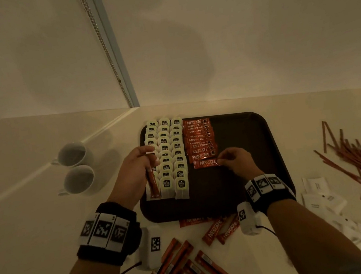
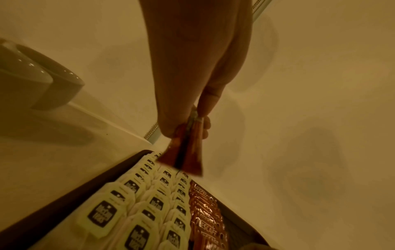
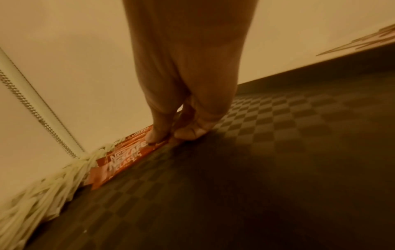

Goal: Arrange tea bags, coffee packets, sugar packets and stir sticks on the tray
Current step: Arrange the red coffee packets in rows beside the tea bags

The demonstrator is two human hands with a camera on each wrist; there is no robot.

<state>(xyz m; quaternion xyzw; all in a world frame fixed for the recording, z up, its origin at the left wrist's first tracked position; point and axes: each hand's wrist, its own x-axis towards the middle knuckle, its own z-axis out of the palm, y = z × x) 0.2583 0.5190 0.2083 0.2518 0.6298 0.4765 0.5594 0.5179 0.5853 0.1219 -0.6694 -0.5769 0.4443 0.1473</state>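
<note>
while the right hand pinches a coffee packet flat at the near end of the packet column on the tray, beside the tea bags, the left hand grips spare packets above them. coffee step underway; next, probably let go square, then feed another.

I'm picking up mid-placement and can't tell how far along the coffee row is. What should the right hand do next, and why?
Probably let go of the Nescafe packet and draw the right hand back. It already lies flat on the tray, at the near end of the coffee column, fingertips pinching its right end. The left hand holds spare packets to take next.
</note>
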